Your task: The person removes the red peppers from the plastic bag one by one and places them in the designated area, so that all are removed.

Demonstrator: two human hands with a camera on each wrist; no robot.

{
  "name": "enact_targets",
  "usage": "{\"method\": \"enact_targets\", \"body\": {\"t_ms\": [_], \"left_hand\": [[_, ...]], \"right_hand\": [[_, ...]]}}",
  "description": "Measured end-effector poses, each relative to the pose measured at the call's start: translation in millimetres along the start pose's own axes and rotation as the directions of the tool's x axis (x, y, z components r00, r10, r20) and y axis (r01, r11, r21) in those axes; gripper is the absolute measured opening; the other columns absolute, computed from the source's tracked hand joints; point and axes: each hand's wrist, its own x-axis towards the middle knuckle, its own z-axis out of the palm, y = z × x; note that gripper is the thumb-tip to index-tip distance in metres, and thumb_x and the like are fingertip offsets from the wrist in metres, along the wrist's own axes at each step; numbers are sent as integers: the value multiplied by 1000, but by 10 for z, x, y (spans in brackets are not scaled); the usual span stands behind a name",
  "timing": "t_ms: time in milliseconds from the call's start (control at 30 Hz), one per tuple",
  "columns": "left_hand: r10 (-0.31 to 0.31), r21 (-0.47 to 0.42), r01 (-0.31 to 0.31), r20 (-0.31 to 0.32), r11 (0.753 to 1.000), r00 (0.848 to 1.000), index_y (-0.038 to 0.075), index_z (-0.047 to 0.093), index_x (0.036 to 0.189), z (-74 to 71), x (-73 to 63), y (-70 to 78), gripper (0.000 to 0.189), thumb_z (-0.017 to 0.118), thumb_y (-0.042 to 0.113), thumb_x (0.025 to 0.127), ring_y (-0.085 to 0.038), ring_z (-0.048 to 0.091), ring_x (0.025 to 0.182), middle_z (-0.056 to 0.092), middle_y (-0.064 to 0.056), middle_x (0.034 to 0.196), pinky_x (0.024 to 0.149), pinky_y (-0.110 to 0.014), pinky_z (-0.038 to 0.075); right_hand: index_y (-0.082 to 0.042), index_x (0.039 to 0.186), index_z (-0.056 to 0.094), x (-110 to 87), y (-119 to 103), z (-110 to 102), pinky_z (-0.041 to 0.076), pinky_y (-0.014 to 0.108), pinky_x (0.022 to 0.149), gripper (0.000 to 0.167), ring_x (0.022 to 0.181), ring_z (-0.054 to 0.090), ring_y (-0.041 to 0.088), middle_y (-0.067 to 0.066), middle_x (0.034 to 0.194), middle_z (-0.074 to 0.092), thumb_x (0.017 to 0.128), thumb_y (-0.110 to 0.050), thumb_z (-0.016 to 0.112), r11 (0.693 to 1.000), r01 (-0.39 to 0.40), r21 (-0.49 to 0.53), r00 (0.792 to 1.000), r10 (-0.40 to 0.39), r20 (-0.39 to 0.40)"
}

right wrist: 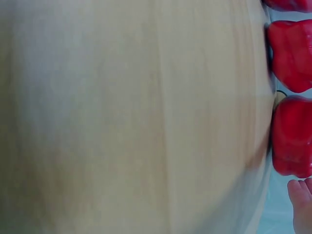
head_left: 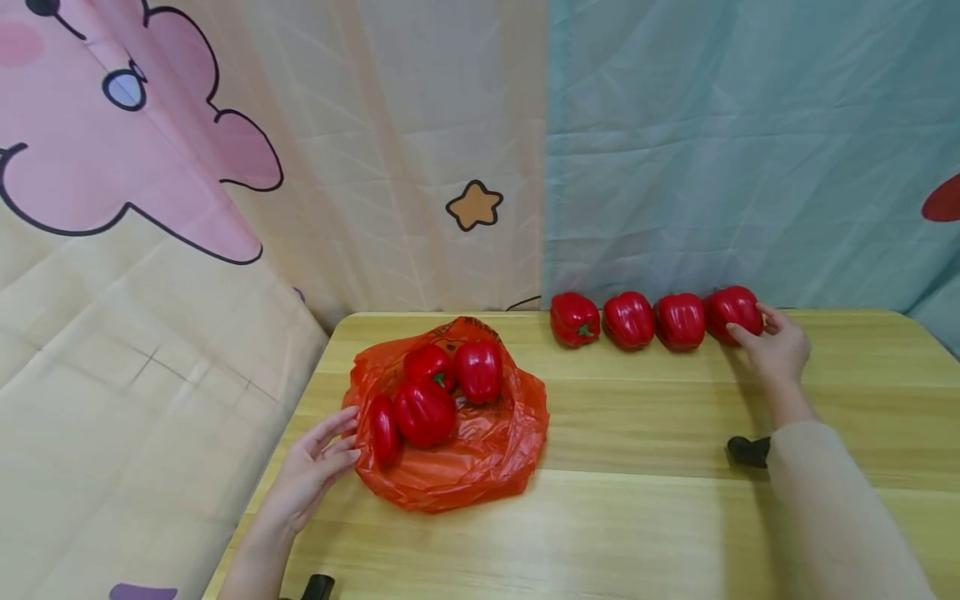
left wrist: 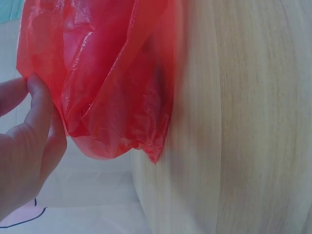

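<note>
My left hand (head_left: 307, 471) is at the left side of a red plastic bag (head_left: 480, 479), its fingers fairly straight and touching the plastic. In the left wrist view, the fingers (left wrist: 41, 114) lie against the crinkled bag (left wrist: 112, 97). Several red bell peppers (head_left: 425, 412) lie in the opened bag, one partly hidden at its left wall. At the back of the table, my right hand (head_left: 780, 350) grips the rightmost red bell pepper (head_left: 733, 312) of a row, thumb in front. In the right wrist view only fingertips (right wrist: 300, 195) show, beside a pepper (right wrist: 292, 136).
Three more red bell peppers stand in the row, the leftmost (head_left: 575, 320) showing a green stem. The wooden table (head_left: 637, 517) meets a patterned cloth (head_left: 495, 100) at the back. Black objects (head_left: 748, 451) show by the right sleeve and near the left wrist.
</note>
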Motion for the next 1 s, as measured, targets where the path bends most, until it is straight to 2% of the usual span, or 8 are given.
{"method": "enact_targets", "body": {"t_ms": [67, 167, 300, 400, 500, 633, 867, 1000], "left_hand": [[-1, -3, 1, -1, 1000, 1000, 16, 54, 126, 1, 0, 3, 47, 52, -11, 87, -9, 59, 98, 51, 1, 114, 81, -22, 52], [-4, -5, 4, -3, 1000, 1000, 15, 53, 126, 3, -3, 7, 48, 51, -12, 87, -9, 59, 98, 51, 1, 114, 81, -22, 51], [-11, 3, 11, -16, 1000, 1000, 14, 52, 128, 9, -3, 15, 48, 52, -11, 87, -9, 59, 98, 51, 1, 114, 81, -22, 51], [-12, 5, 12, -23, 1000, 1000, 14, 52, 128, 14, -1, 21, 48, 53, -10, 87, -9, 59, 98, 51, 1, 114, 81, -22, 51], [-6, -1, 6, -17, 1000, 1000, 15, 53, 127, 15, -1, 21, 47, 53, -10, 87, -9, 59, 98, 52, 1, 114, 81, -22, 51], [3, -10, -3, -4, 1000, 1000, 16, 54, 125, 11, -6, 18, 47, 52, -11, 87, -9, 59, 98, 52, 1, 114, 81, -22, 51], [8, -13, -8, 2, 1000, 1000, 16, 53, 127, 8, -9, 22, 48, 53, -10, 87, -9, 58, 99, 51, 1, 115, 81, -22, 51], [7, -9, -7, -1, 1000, 1000, 15, 52, 127, 10, -9, 25, 48, 52, -11, 87, -9, 59, 98, 51, 1, 115, 81, -22, 51]], "right_hand": [[-10, 138, 45, -8, -6, -27, 40, 24, 87, 58, 118, 41, 31, 18, 138, 44, 87, -30, 62, 1000, 5, -7, 1000, -5, 10], [-8, 138, 44, -27, -32, -69, 41, 31, 91, 58, 120, 40, 32, 19, 138, 44, 87, -31, 62, 1000, 19, -17, 999, -19, 27], [-5, 138, 44, -54, -74, -122, 42, 33, 90, 60, 121, 40, 35, 23, 137, 44, 87, -33, 62, 997, 74, -31, 996, -72, 58], [-4, 138, 43, -79, -95, -164, 42, 24, 80, 61, 119, 40, 37, 25, 136, 44, 87, -33, 62, 991, 128, -39, 988, -124, 93], [-2, 137, 43, -112, -116, -206, 37, 14, 69, 61, 116, 42, 37, 26, 134, 45, 87, -34, 62, 983, 176, -47, 978, -170, 120], [-2, 135, 46, -172, -181, -243, 35, 7, 64, 61, 109, 44, 33, 27, 129, 47, 86, -34, 64, 973, 228, -42, 965, -220, 140], [-2, 133, 48, -356, -389, -234, 37, 3, 65, 60, 105, 48, 33, 26, 125, 50, 85, -33, 67, 947, 321, -2, 923, -312, 224], [-1, 131, 50, -473, -516, -176, 41, 2, 66, 58, 100, 52, 24, 24, 123, 50, 84, -31, 68, 929, 366, 52, 892, -366, 266]]}}
